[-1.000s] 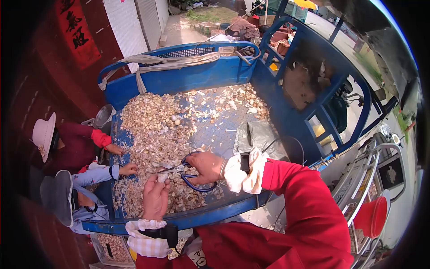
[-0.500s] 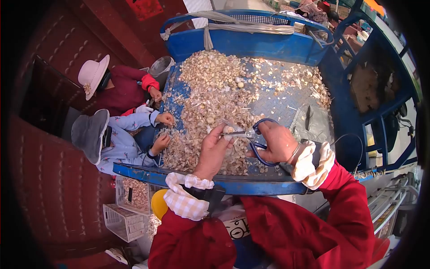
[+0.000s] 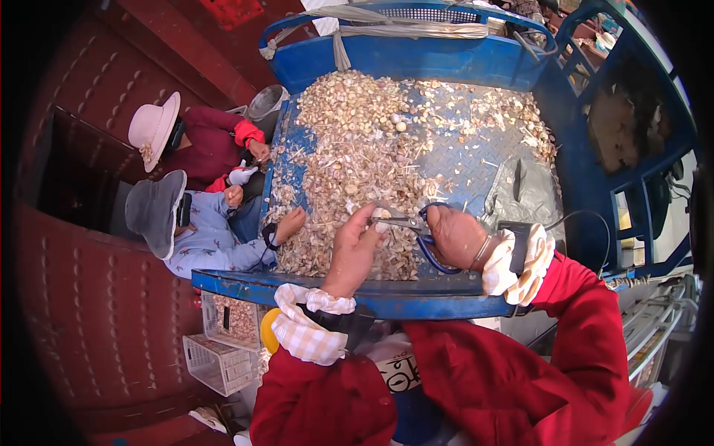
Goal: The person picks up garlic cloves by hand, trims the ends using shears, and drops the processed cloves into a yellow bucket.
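Note:
My left hand (image 3: 352, 249) pinches a pale garlic bulb (image 3: 381, 221) between thumb and fingers, above the near side of the truck bed. My right hand (image 3: 457, 238) is closed around the blue handles of a pair of scissors (image 3: 405, 222). Their metal blades point left and meet the bulb; whether they cut into it is too small to tell. Under both hands spreads a large heap of garlic bulbs, stalks and peelings (image 3: 357, 163).
The blue truck bed's near rim (image 3: 446, 304) runs in front of me. A grey plastic bag (image 3: 524, 195) lies at right. Two people in hats (image 3: 152, 215) work along the left side. White crates (image 3: 216, 364) stand below left, and a bucket (image 3: 266, 102) is at the far-left corner.
The scissor handles have come closer together in my right hand. My left hand keeps the bulb at the blades. The hands of the person in blue have moved apart.

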### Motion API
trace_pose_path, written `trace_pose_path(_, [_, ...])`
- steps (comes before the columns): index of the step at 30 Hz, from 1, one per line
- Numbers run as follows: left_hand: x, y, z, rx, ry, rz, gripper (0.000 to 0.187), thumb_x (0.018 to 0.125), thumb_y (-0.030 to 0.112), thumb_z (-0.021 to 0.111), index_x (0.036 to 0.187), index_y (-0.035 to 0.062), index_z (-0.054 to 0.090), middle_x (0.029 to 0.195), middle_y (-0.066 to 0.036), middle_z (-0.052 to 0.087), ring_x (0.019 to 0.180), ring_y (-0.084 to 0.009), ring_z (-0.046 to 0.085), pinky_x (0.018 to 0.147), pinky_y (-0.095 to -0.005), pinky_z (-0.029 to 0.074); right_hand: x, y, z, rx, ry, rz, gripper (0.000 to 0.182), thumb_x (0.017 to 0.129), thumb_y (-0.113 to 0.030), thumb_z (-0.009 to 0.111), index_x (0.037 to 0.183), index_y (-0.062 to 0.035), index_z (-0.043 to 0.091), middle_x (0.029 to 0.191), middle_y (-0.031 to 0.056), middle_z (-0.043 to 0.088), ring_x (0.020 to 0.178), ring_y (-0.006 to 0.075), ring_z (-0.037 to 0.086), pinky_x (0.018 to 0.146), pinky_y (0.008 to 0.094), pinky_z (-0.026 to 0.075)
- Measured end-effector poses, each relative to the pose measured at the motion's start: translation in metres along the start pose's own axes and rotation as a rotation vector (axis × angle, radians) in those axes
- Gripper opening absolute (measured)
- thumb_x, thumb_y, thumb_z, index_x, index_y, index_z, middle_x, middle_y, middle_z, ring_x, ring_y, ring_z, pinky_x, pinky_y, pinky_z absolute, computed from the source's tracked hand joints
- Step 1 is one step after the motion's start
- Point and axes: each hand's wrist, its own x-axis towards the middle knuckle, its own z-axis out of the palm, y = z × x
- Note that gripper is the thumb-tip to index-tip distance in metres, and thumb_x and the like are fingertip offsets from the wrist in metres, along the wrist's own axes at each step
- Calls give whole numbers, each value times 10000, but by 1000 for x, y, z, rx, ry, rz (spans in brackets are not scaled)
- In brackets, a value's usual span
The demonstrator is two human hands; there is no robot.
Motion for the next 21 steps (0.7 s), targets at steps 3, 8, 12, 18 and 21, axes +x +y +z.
trace_pose_path(3, [2, 5, 2, -32, -11, -5, 329, 894, 76, 506, 1218, 22, 497, 961, 6, 591, 741, -30, 510, 675, -182, 432, 1, 1, 0, 20, 2, 14, 282, 732, -142, 586, 889, 41, 439, 762, 179, 563, 695, 333, 603, 583, 410, 495])
trace_pose_path(8, [2, 5, 5, -29, -5, -43, 283, 894, 75, 514, 1170, 14, 522, 901, 21, 570, 704, -29, 468, 632, -175, 394, 1, 5, 2, 103, -19, 30, 247, 756, -157, 581, 867, 27, 459, 663, 184, 578, 629, 360, 604, 553, 434, 486])
trace_pose_path(12, [8, 4, 6, -175, -27, -101, 253, 900, 84, 513, 1140, 5, 515, 895, 7, 557, 687, -47, 435, 613, -184, 363, 6, 12, -1, 290, 29, 46, 337, 759, -289, 652, 800, 11, 504, 610, 160, 568, 564, 347, 585, 509, 425, 445])
trace_pose_path(18, [3, 6, 6, -250, -94, -245, 254, 919, 80, 432, 1161, 15, 472, 967, -26, 547, 738, -66, 441, 650, -197, 357, 13, 2, -33, 791, 306, 62, 284, 726, -196, 704, 846, -18, 517, 669, 142, 535, 565, 276, 537, 520, 351, 419])
trace_pose_path(21, [-2, 3, -1, -253, -187, -439, 250, 909, 62, 427, 1152, 30, 476, 1015, -38, 545, 866, -96, 520, 714, -216, 403, 16, -10, -26, 735, 376, -320, 303, 684, -97, 661, 940, -21, 516, 808, 170, 550, 809, 373, 555, 709, 403, 446])
